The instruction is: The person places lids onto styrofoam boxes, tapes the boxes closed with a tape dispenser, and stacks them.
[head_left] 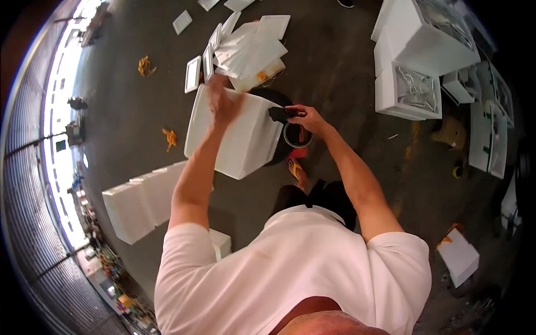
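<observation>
A white foam box [234,134] stands tilted in front of me. My left hand [223,104] is over its far left part, smeared by motion, so I cannot make out its fingers. Beside the box's right side, my right hand [308,119] is closed around a black tape dispenser [279,115]. A ring that looks like its tape roll [297,135] shows just below that hand. Behind the box is a round black surface [270,95], mostly hidden. Something red [299,152] shows under the roll.
White foam lids [251,50] lie in a loose pile beyond the box. More foam boxes [145,201] stand at lower left. At right, foam boxes with plastic liners [410,89] are stacked. Crumpled yellow scraps [170,138] and a white box [459,258] are on the floor.
</observation>
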Motion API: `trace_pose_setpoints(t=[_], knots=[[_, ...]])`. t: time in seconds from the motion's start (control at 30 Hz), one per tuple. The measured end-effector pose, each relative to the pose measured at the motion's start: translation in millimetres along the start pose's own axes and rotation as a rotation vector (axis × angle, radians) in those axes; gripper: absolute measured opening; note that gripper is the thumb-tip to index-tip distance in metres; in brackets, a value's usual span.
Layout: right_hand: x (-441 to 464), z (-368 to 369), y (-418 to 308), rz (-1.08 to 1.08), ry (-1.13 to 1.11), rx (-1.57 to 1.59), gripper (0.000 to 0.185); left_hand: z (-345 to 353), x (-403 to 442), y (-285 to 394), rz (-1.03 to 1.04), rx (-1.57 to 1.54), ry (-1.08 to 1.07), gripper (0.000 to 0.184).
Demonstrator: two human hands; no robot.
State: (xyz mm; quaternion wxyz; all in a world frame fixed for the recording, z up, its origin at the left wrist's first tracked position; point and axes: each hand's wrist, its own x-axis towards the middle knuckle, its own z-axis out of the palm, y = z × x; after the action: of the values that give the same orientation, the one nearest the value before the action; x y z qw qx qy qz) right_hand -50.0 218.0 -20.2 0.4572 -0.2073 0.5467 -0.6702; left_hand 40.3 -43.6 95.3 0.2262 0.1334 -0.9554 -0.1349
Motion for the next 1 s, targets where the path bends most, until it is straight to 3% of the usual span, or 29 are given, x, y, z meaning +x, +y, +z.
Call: trace_pose_setpoints(t=[0.03, 0.1, 0.17, 0.2, 0.33, 0.4, 0.43, 0.5, 0.53, 0.57, 0.6, 0.67, 0.7, 0.77, 0.83, 0.87, 0.93, 1.0], knots=[[14.0, -8.8, 1.4, -0.012, 0.022, 0.019, 0.045, 2.8, -8.9, 14.0, 0.157, 0.013, -0.245, 0.062], [19.4, -8.3, -8.9, 0.106, -0.082, -0.001, 0.046, 3.0, -13.1, 28.6, 0.265, 0.134, -0.249, 0.054], [22.1, -15.2, 4.1, 0.018, -0.008, -0.023, 0.047, 1.1, 0.1, 35.7, 0.086, 0.194, -0.289, 0.049], [-5.1, -16.4, -21.9, 0.07, -0.057, 0.005, 0.048, 8.7, 1.6, 24.3, 0.007, 0.196, -0.233, 0.049], [-73.5, -7.8, 2.5, 0.049, -0.243, -0.17, 0.047, 13.6, 12.6, -3.0, -0.561, 0.373, -0.105, 0.057], [-81.0, 0.0, 2.6, 0.048, -0.035, -0.158, 0.047, 4.2, 22.7, -11.1, -0.828, 0.334, -0.111, 0.063], [-73.9, 2.8, 1.1, 0.046, -0.036, -0.16, 0.047, -0.1, 14.9, -15.7, -0.828, 0.334, -0.108, 0.063], [-31.4, -1.0, 1.3, 0.0, 0.033, 0.034, 0.047, 4.1, 4.8, -30.7, -0.606, 0.202, 0.212, 0.068], [-9.3, -1.9, 4.4, -0.028, 0.044, 0.11, 0.047, -7.9, -6.3, -10.9, -0.385, 0.044, 0.146, 0.069], [10.1, -0.5, 9.3, -0.053, 0.061, 0.195, 0.048, -24.1, -26.1, 1.9, -0.038, 0.035, -0.099, 0.074], [23.8, -1.4, -3.9, -0.015, 0.069, 0.082, 0.048, -42.9, -45.1, 15.2, 0.316, 0.02, -0.345, 0.079], [48.6, -2.7, -24.2, 0.029, 0.082, -0.016, 0.049, -78.8, -68.1, 82.1, 0.501, -0.021, -0.74, 0.087], [64.2, -3.1, -30.0, 0.072, 0.062, -0.061, 0.05, -72.7, -77.9, 88.1, 0.392, -0.08, -0.741, 0.074], [75.5, -7.7, -36.1, 0.104, 0.032, -0.11, 0.051, -54.5, -59.2, 79.9, 0.492, 0.048, -0.662, 0.06], [71.4, -28.1, -34.6, -0.076, -0.152, -0.349, 0.045, -40.0, -54.5, 86.1, 0.454, -0.05, -0.576, 0.054], [40.2, -32.4, -65.2, 0.263, -0.229, -0.269, 0.044, -30.9, -53.1, 86.7, 0.413, -0.156, -0.493, 0.049], [4.4, -55.9, -22.1, 0.143, -0.332, -0.178, 0.044, -8.0, -39.8, 77.4, 0.3, -0.07, -0.409, 0.047], [-53.3, -48.8, -25.0, 0.188, -0.192, -0.085, 0.046, 14.2, -15.0, 61.4, 0.104, 0.036, -0.244, 0.041]])
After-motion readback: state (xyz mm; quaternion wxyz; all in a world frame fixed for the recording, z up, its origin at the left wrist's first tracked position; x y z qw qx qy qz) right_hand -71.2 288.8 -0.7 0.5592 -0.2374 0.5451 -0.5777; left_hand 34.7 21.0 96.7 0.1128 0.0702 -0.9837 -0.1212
